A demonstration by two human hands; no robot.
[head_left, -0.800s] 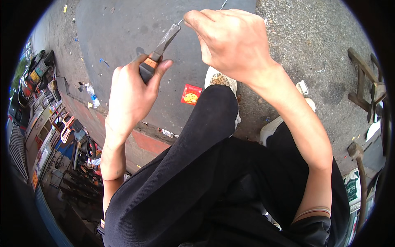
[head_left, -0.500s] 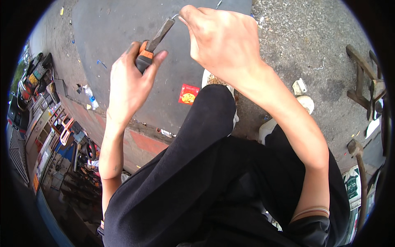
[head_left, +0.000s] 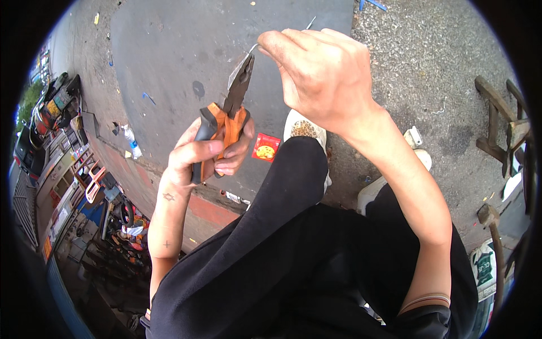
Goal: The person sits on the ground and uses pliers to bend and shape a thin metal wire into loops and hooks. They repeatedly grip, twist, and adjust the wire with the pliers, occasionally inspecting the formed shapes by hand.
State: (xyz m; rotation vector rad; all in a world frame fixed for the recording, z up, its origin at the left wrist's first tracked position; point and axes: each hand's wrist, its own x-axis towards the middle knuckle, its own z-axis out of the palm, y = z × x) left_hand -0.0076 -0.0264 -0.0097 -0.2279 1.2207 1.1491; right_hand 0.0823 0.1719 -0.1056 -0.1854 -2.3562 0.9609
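My left hand (head_left: 186,155) grips long-nose pliers (head_left: 236,93) with orange-and-black handles, thumb across them and fingertips curled round the far side. Their jaws point up toward a thin bent silver wire (head_left: 253,49), which my right hand (head_left: 322,79) pinches between closed fingers; its straight end pokes out above the knuckles. A narrow grey metal strip shows just left of the jaws, partly behind them; whether the jaws grip it I cannot tell.
My black-trousered knees (head_left: 299,158) sit below, over pale shoes. A red packet (head_left: 265,147) and a plastic bottle (head_left: 131,141) lie on the ground. A wooden stand (head_left: 497,124) and a hammer (head_left: 490,217) are at right; cluttered tools and vehicles (head_left: 70,107) at left.
My left hand has turned the pliers round, so their orange handles and dark jaws now show fully and its fingers curl into view. My right hand has shifted slightly downward and rightward.
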